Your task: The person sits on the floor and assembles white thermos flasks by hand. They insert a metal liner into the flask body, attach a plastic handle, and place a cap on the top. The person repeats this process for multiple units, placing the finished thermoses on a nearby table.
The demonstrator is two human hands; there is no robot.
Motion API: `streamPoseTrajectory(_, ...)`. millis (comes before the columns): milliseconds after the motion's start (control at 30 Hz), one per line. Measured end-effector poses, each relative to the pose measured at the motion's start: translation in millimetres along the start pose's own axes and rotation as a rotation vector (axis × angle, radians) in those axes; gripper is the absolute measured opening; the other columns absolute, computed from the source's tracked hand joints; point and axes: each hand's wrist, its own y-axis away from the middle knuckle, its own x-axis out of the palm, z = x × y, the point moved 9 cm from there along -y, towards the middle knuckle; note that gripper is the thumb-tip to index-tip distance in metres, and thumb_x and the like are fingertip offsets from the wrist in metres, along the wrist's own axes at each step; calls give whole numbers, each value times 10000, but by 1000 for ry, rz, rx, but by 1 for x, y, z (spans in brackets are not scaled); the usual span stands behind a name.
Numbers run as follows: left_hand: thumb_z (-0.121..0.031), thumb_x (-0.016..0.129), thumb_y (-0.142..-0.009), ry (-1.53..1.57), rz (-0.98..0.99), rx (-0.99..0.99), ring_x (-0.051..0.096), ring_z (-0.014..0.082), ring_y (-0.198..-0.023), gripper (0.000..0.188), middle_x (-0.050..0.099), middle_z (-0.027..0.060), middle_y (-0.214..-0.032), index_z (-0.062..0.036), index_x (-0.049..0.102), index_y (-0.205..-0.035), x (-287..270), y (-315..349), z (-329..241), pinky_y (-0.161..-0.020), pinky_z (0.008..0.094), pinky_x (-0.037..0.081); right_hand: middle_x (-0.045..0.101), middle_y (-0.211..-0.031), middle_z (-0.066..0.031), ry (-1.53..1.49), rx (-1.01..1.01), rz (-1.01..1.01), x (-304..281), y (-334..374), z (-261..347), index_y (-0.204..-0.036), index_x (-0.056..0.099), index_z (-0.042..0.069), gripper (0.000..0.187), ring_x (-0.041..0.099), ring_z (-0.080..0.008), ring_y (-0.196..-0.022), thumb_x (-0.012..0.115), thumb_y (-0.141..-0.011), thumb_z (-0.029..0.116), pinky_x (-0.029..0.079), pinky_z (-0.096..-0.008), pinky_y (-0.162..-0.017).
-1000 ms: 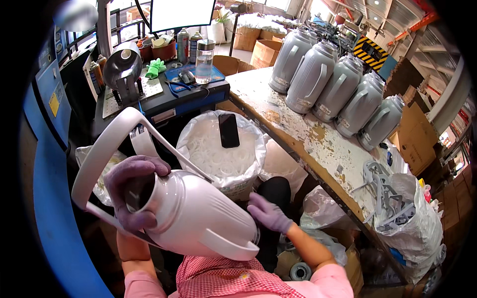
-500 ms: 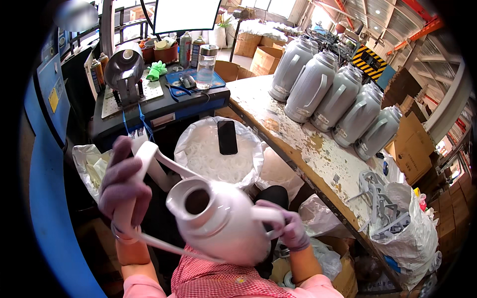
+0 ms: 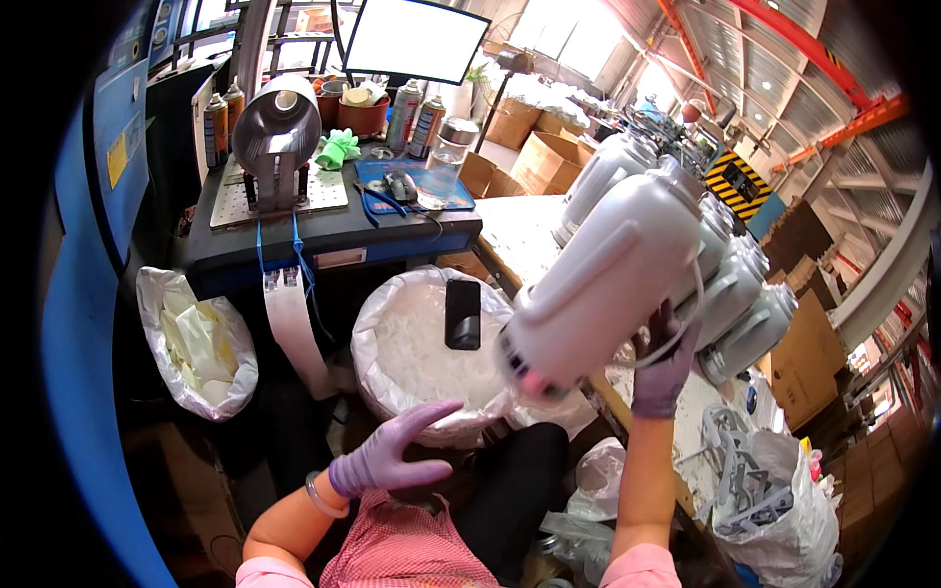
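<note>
In my right hand [image 3: 667, 367] is a grey plastic jug [image 3: 608, 279] shaped like a vacuum flask, lifted in front of the bench. It tilts, with its base toward the lower left and its neck toward the upper right. My fingers are closed on its handle side, partly hidden behind it, and a thin pale loop hangs there. Over my lap, my left hand [image 3: 397, 453] is empty, with thumb and fingers apart. Both hands wear purple gloves. Behind the held jug, several similar grey jugs [image 3: 737, 333] stand on the worn white bench [image 3: 520, 230].
A white-lined tub [image 3: 412, 377] of translucent rings holds a black phone [image 3: 463, 316] on top. Left of it stands a bag of pale scraps [image 3: 201, 358]. A metal fixture [image 3: 279, 132] and pliers [image 3: 380, 201] sit on the dark table. Grey handles [image 3: 745, 470] fill a sack at right.
The jug has gone from low over my lap, between both hands, up and right toward the bench. My left hand has let go of its looped handle. My view has shifted slightly.
</note>
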Motion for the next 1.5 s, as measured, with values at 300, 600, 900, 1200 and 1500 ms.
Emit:
streamPoseTrajectory(300, -247, 670, -946, 366, 260, -405, 584, 179, -1186, 490, 608, 98, -1309, -21, 544, -1362, 7, 9, 177, -1048, 313, 433, 572, -1165, -162, 782, -416, 277, 73, -176, -165, -1321, 481, -47, 555, 554, -234, -1098, 548, -1000, 401, 453, -357, -954)
streamPoseTrajectory(600, -193, 697, -903, 363, 163, -335, 556, 202, -1240, 526, 606, 114, -1324, -14, 539, -1372, -39, -8, 180, -1073, 337, 417, 661, -990, -268, 1257, -302, 224, 139, -281, -261, -1134, 561, -29, 492, 632, -445, -982, 652, -914, 401, 488, -462, -905)
streamPoseTrajectory(900, -170, 702, -871, 492, 151, -450, 534, 217, -1274, 565, 582, 116, -1362, -19, 529, -1387, -63, -6, 182, -1098, 347, 385, 653, -1116, -298, 1586, -344, 24, 132, -352, -262, -1144, 579, 6, 503, 619, -460, -1079, 636, -915, 451, 485, -499, -929)
streamPoseTrajectory(1200, -211, 710, -859, 630, 100, -476, 519, 241, -1297, 635, 575, 135, -1370, -1, 489, -1416, -72, -5, 178, -1116, 363, 362, 654, -1175, -260, 1707, -323, -120, 91, -383, -242, -1179, 596, 10, 606, 618, -429, -1118, 619, -897, 546, 496, -485, -935)
streamPoseTrajectory(1500, -282, 709, -843, 730, -30, -488, 538, 276, -1274, 674, 584, 174, -1348, 61, 498, -1384, -81, 2, 167, -1123, 393, 364, 603, -1282, -157, 1218, -169, 492, 5, -194, -280, -1318, 553, 29, 490, 590, -261, -1171, 664, -944, 326, 453, -364, -1018)
